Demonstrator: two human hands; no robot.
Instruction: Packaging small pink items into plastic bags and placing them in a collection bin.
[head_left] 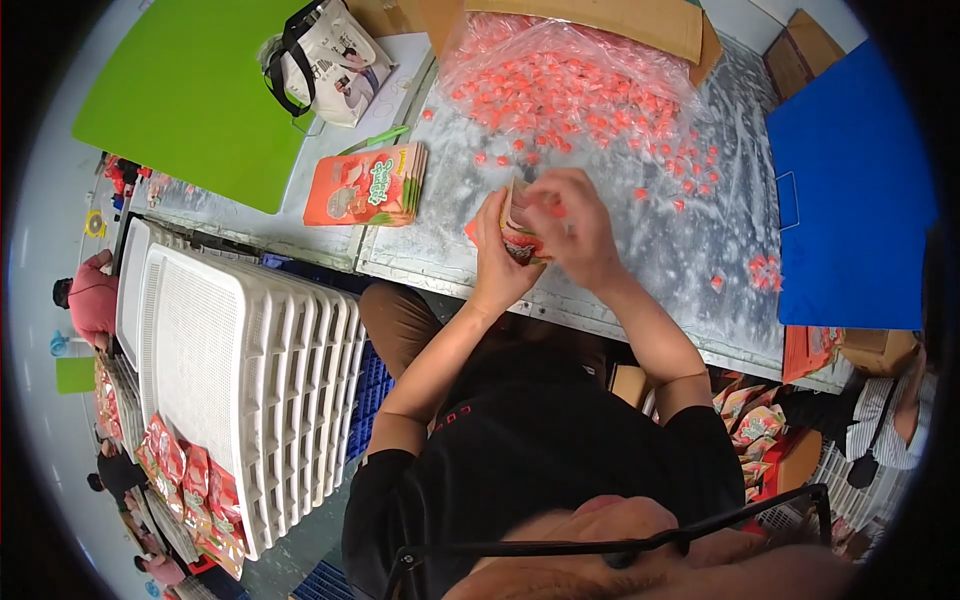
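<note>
1. Steadying a small printed pouch (520,243) above the near side of a metal-topped table (700,270), a person's left hand (492,258) wraps around its side, grasping it firmly in front of the body

2. At the upper part of the pouch, the right hand (578,225) works with bent, blurred fingers; whether they pinch anything or are bare cannot be told

3. Good handling here probably means a left-hand hold low and to the side, clear of the mouth, tight enough to stop twisting yet light enough not to flatten the walls

4. For the right hand, the tidier way is likely a short reach from directly above, fingertips gathered, without dragging on the rim, since thin packaging may crease or slip

5. Beyond the hands, pink-red pieces (560,100) spread from a clear plastic bag (660,62) by a cardboard box (610,16), strays scattered over the tabletop; keeping the forearms high should avoid sweeping them off the edge

6. To the left lies a stack of flat pouches (365,188), a green tool (386,136) just behind it; squared edges would likely make single ones easier to lift with the left hand
</note>
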